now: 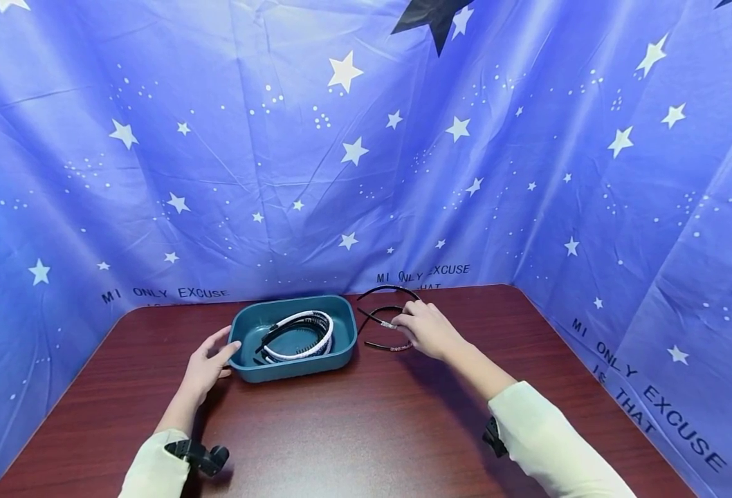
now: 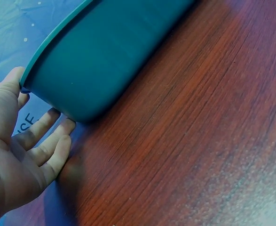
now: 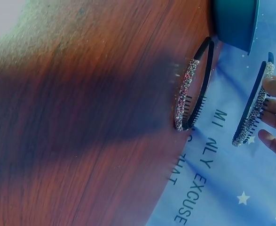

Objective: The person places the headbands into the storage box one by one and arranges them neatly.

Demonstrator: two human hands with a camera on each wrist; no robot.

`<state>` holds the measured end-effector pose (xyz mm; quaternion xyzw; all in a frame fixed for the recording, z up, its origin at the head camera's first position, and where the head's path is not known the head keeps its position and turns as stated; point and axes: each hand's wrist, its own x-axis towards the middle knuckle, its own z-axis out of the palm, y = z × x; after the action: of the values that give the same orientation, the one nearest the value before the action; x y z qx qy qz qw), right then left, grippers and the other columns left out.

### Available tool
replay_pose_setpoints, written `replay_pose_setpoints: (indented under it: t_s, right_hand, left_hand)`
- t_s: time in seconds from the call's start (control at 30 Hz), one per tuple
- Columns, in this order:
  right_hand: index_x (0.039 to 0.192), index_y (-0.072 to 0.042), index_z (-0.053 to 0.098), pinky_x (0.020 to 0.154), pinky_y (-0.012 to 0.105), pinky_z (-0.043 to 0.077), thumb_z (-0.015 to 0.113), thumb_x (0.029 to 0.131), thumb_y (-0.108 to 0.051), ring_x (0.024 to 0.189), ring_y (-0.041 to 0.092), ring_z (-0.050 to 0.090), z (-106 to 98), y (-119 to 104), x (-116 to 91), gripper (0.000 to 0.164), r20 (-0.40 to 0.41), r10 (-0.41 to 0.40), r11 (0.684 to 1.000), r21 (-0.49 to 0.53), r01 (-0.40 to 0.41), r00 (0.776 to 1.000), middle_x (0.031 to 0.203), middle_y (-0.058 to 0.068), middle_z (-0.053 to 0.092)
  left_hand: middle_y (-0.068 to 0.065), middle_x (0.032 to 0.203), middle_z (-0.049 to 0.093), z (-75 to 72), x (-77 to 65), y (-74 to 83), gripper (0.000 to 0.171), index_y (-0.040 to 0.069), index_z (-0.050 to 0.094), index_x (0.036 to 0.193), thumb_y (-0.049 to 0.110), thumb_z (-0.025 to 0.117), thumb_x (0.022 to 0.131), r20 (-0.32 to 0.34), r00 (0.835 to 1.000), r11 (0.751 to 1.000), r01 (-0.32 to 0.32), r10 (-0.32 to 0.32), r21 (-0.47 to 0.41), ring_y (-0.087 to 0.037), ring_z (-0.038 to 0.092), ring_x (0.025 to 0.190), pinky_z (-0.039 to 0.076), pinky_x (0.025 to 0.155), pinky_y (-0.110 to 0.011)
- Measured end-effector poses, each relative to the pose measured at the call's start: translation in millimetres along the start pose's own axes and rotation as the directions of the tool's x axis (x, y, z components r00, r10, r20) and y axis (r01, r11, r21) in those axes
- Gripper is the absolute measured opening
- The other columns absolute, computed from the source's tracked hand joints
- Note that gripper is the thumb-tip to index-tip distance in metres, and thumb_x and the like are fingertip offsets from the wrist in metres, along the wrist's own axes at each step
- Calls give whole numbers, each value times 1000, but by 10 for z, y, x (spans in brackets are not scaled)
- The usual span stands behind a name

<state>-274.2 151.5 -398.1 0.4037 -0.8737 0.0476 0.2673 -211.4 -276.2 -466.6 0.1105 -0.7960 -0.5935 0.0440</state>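
Observation:
At the left end of a teal plastic basin [image 1: 297,371], my left hand [image 1: 203,366] grips the rim with the thumb, its other fingers against the outer wall [image 2: 95,70]. Inside the basin lie several headbands, a white one [image 1: 299,356] on top and darker ones with comb teeth under it. To the right of the basin, my right hand [image 1: 431,330] pinches a black headband [image 3: 255,110] studded with sparkling beads, comb teeth along its inner side, raised above the table. Below it on the table lies a second beaded headband [image 3: 186,89] with pinkish and silver beads.
The dark red wood-grain table [image 1: 316,436] carries the basin near its back edge. Behind and beside it hangs a blue cloth [image 1: 291,138] printed with white stars and lettering. A black strap mount [image 1: 198,456] sits on the left wrist.

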Motion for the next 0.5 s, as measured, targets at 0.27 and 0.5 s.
replay_pose_setpoints:
  t_s: [0.27, 0.5]
  right_hand:
    - [91, -20, 70, 63, 31, 39, 70, 81, -17, 77, 17, 52, 8, -70, 89, 11, -43, -37, 999, 11, 38, 998, 79, -2, 56]
    - [88, -17, 69, 59, 29, 36, 71, 77, -13, 71, 16, 48, 24, -137, 171, 12, -118, -97, 995, 22, 101, 988, 75, -2, 52]
  left_hand:
    - [-25, 121, 50, 12, -8, -13, 66, 13, 37, 143, 44, 60, 89, -14, 998, 998, -57, 57, -28, -5, 60, 73, 56, 68, -24]
    - [-24, 128, 46, 6, -4, -3, 63, 16, 34, 144, 42, 56, 92, -7, 1000, 1000, -18, 18, -6, -2, 59, 76, 55, 71, -23]
